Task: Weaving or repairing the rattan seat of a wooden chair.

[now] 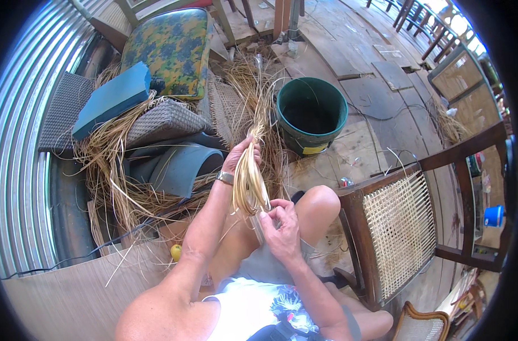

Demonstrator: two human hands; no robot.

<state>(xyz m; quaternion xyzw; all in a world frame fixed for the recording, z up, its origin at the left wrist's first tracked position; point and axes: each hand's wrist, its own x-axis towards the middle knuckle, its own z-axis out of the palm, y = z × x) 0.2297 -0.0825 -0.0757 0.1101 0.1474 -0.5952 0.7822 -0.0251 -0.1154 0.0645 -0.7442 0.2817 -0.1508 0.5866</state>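
A looped bundle of pale cane strips [250, 182] hangs in front of me, above my lap. My left hand [240, 156] is closed around its upper part, where the strips gather into a tied-looking neck with loose ends fanning out beyond. At the bundle's lower end, my right hand [283, 230] has thumb and fingers pinched together on the strips. How many strips that pinch takes in is hidden by the fingers. To the right of my knee stands a dark wooden chair with a woven cane panel [400, 233], some strand ends sticking up from its edge.
A dark green bucket [304, 139] stands ahead. At left, loose cane strands [108, 159] lie among a blue block [112, 99], a camouflage-patterned cushion [168, 51] and a grey tub [182, 170]. Corrugated metal [28, 131] borders the left. A blue cup [493, 216] is far right.
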